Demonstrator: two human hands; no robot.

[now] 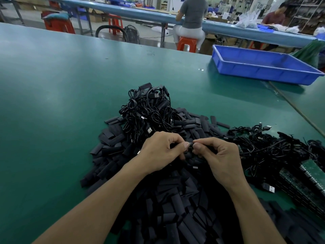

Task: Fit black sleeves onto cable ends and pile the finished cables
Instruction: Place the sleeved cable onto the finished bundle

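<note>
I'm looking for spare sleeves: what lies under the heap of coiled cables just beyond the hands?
Loose black sleeves stick out from beneath the cable heap on its left, right and near sides, on the green table. Whatever lies under its middle is covered.

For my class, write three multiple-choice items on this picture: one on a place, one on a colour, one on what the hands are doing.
1. Where does the blue tray stand? A. near left B. far right C. under the hands
2. The table is which colour? A. white B. red C. green
3. The left hand and right hand are: A. lying flat B. both pinching a small black piece C. lifting the tray
Key: 1 B, it sits at the table's far right; 2 C, its bare surface is green; 3 B, both grip the piece between them.
</note>
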